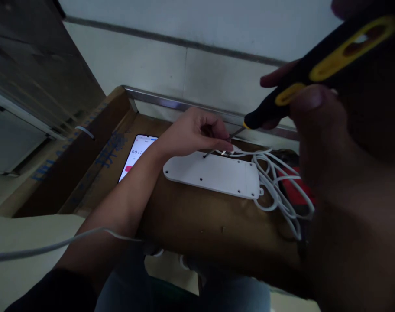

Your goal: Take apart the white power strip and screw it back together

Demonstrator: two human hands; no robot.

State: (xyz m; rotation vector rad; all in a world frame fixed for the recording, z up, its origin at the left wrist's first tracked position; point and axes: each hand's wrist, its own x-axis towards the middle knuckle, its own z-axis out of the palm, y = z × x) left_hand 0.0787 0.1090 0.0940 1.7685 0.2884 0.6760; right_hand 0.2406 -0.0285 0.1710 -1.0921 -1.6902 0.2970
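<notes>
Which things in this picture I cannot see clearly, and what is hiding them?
All in the head view:
Screwdriver tip: hidden by the left hand.
Phone timer digits: partly covered by the left forearm.
Red object: partly covered by the white cable and right hand.
Screwdriver handle end: cut off by the top edge.

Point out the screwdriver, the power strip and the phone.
Screwdriver (325,65): head view, on the black-and-yellow handle.
Power strip (210,174): head view, on its white underside.
Phone (139,155): head view, on the lit screen.
</notes>
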